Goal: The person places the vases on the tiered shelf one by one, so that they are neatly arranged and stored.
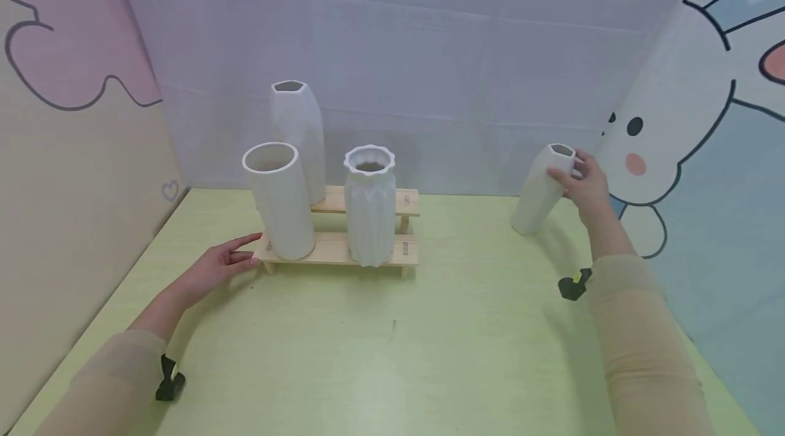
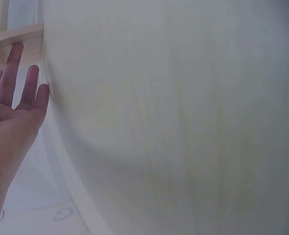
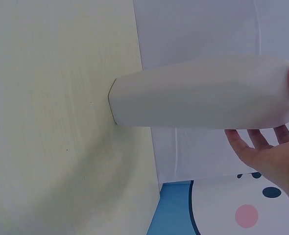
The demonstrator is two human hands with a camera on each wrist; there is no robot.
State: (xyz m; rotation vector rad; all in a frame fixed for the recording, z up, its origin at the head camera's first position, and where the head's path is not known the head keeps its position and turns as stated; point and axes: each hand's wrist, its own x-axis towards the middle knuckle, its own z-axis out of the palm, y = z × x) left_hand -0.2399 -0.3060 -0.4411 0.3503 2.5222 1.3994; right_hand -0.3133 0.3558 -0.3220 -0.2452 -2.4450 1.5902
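At the right, my right hand (image 1: 587, 180) grips a white faceted vase (image 1: 541, 191) near its mouth, thumb on one side and fingers on the other. In the right wrist view the vase's base (image 3: 113, 100) meets the table, with a thin dark line along its edge. My left hand (image 1: 221, 266) reaches to the left end of a two-step wooden stand (image 1: 334, 248), fingers extended. A fingertip (image 2: 17, 48) lies against the stand's end in the left wrist view. On the lower step are a plain cylinder vase (image 1: 282, 204) and a ribbed vase with a scalloped rim (image 1: 371, 214).
A taller white faceted vase (image 1: 300, 136) stands on the stand's upper step, partly hidden by the cylinder vase. The pale green table (image 1: 380, 354) ends at a white cloth wall (image 1: 429, 68) behind. Printed cartoon panels flank it, a rabbit (image 1: 668, 129) on the right.
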